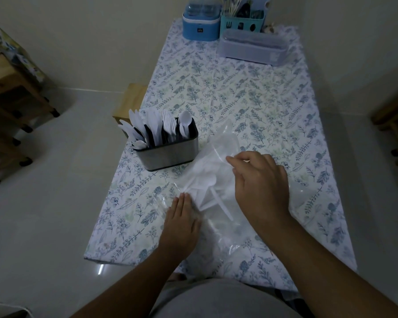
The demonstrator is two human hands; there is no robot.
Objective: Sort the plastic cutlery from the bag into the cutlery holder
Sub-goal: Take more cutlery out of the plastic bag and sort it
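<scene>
Here, clear bag [218,180] lies between hands, remaining cutlery [207,182] inside, long axes toward holder [168,150] ahead-left. Left hand [182,221] flat, fingers straight, bag pressed. Right hand [260,180] nearer, curled over bag; grip cannot be told.

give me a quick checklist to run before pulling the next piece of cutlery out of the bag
1. Bag held steady: ok, the left hand presses flat on the clear bag.
2. Cutlery left in the bag: ok, white pieces show through the plastic.
3. Right hand gripping a piece: cannot tell, its fingers curl at the bag but hide what they pinch.
4. Cutlery holder in reach and upright: ok, just left of the bag.
5. Room in the holder: ok, though the compartments look fairly full.
6. Which type comes next: cannot tell.
</scene>
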